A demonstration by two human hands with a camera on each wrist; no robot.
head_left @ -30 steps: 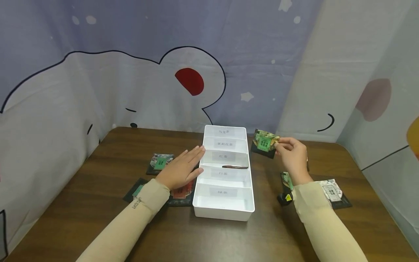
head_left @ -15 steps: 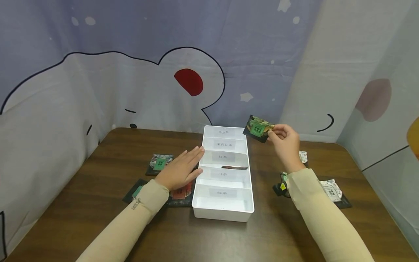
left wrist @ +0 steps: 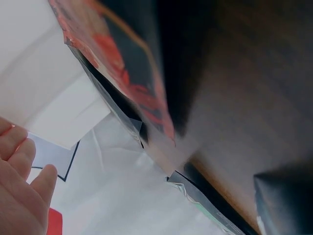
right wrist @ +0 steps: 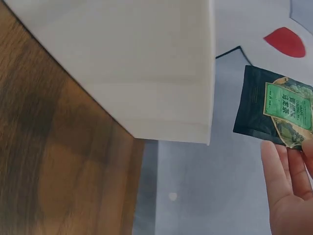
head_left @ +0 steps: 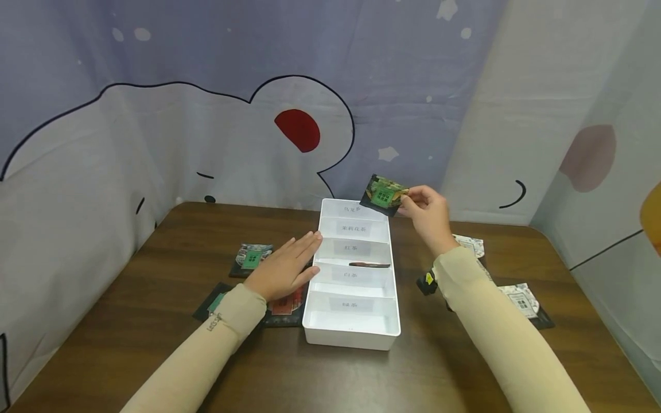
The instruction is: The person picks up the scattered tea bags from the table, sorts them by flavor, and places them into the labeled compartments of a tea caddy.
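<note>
A packet (head_left: 382, 196) was pinched by the right hand (head_left: 427, 218), clear of the box (head_left: 351, 338) near its far right corner. The box's left edge was touched by the left hand (head_left: 283, 268), fingers straight.

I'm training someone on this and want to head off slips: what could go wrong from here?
The right hand pinches the green-labelled sachet near one edge, so it might twist or slip. It is near the far right corner of the white box; released now, it could snag or fall outside. The right sleeve partly hides pale-labelled sachets, so it may brush them.
</note>
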